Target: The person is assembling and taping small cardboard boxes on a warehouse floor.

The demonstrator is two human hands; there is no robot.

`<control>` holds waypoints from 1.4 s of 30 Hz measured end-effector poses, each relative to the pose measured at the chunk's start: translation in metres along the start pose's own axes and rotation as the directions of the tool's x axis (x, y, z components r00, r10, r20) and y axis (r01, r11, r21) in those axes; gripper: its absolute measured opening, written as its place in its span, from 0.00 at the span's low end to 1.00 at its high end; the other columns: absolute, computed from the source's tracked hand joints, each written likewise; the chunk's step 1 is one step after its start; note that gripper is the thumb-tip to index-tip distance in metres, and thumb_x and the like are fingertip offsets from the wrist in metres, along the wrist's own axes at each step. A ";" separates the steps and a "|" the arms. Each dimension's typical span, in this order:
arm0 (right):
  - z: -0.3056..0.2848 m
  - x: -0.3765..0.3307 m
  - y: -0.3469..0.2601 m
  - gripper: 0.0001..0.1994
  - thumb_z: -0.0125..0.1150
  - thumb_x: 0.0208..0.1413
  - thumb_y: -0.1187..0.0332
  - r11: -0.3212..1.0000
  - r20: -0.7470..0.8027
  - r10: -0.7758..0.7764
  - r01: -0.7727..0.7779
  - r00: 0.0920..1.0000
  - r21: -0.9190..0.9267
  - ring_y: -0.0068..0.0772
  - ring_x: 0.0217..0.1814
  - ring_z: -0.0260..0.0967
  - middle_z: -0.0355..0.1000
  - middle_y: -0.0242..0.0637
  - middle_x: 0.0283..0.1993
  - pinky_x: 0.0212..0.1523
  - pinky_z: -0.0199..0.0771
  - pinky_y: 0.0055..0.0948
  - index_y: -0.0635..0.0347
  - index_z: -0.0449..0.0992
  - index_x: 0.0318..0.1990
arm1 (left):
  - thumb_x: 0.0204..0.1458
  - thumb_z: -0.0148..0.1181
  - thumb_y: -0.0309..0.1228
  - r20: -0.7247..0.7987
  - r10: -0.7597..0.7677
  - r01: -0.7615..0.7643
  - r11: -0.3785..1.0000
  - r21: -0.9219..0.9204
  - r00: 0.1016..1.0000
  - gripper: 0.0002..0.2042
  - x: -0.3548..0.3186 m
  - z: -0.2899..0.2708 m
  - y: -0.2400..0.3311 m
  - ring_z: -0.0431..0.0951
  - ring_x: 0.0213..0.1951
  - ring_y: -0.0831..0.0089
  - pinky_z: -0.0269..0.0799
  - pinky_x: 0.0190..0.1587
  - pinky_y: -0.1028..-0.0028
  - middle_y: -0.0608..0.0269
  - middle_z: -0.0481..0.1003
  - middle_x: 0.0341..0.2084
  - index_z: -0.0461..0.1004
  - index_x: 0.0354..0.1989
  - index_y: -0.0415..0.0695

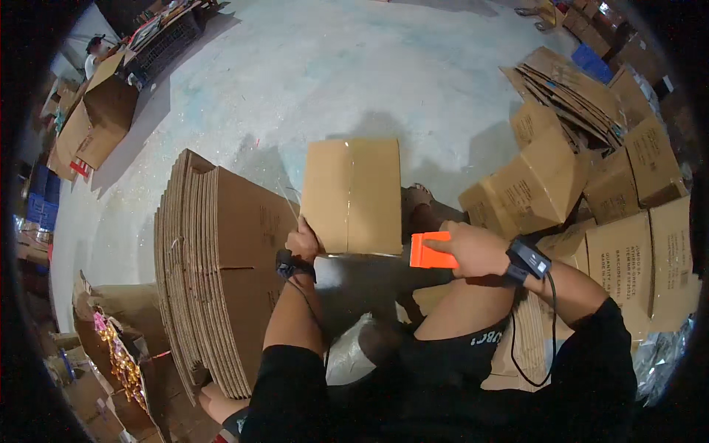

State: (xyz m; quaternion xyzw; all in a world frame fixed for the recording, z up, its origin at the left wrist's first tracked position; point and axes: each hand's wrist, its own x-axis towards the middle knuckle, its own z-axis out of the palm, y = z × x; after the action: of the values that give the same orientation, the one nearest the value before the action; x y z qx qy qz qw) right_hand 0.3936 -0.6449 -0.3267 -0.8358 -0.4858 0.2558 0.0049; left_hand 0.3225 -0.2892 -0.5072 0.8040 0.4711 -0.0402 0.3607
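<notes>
A closed brown cardboard box (373, 196) stands in front of me, with a shiny seam running down the middle of its top. My left hand (303, 242) grips its near left side, the fingers partly hidden against the cardboard. In my right hand (473, 249), just right of the box's near corner, is a bright orange, blocky plastic tool (432, 250); its exact kind is not clear. The tool is apart from the box. Beneath the box's near edge is a dark, smooth surface (354, 284).
Folded cartons (240, 221) stand upright in a thick stack left of the box. Open and closed cartons (528, 184) crowd the right, with flattened cardboard (569, 96) behind them. At far left sits a person (94, 55) by a large open carton (111, 111). Gold ornaments (122, 362) lie lower left.
</notes>
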 end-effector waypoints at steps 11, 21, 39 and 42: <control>0.002 0.033 -0.013 0.32 0.66 0.42 0.66 0.983 0.206 0.137 -0.109 0.969 -0.145 0.54 0.44 0.72 0.67 0.56 0.44 0.41 0.75 0.43 0.47 0.69 0.60 | 0.61 0.37 0.57 -0.047 -0.005 0.005 1.000 -0.012 0.999 0.33 0.003 0.002 -0.005 0.76 0.46 0.42 0.70 0.49 0.53 0.37 0.77 0.41 0.77 0.47 0.37; 0.036 0.065 0.007 0.27 0.72 0.35 0.60 0.986 0.140 0.163 -0.165 0.977 0.000 0.49 0.36 0.75 0.73 0.50 0.35 0.35 0.75 0.44 0.51 0.77 0.49 | 0.60 0.40 0.55 -0.054 0.013 -0.013 1.000 0.001 0.998 0.31 -0.015 -0.003 0.008 0.77 0.43 0.42 0.71 0.46 0.54 0.39 0.77 0.39 0.77 0.46 0.37; 0.126 0.148 -0.037 0.20 0.72 0.31 0.56 0.935 0.295 0.165 -0.244 0.941 0.257 0.51 0.35 0.77 0.78 0.51 0.32 0.37 0.77 0.44 0.65 0.81 0.29 | 0.49 0.68 0.35 -0.366 -0.172 -0.136 0.722 -0.679 0.915 0.55 -0.111 0.111 0.062 0.64 0.59 0.50 0.62 0.59 0.55 0.34 0.55 0.62 0.23 0.68 0.34; 0.127 0.149 -0.035 0.18 0.71 0.31 0.58 0.972 0.343 0.026 -0.104 0.939 0.212 0.49 0.35 0.77 0.77 0.51 0.32 0.35 0.77 0.44 0.64 0.81 0.27 | 0.50 0.66 0.32 -0.199 0.078 -0.205 0.603 -0.771 0.977 0.53 -0.110 0.106 0.044 0.69 0.55 0.53 0.66 0.56 0.60 0.38 0.61 0.58 0.23 0.69 0.37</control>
State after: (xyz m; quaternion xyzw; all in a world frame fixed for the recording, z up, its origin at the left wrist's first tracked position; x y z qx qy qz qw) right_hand 0.3691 -0.5354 -0.4914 -0.7892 -0.4189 0.4491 0.0082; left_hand 0.3253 -0.4476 -0.5165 0.5994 0.4004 0.2578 0.6434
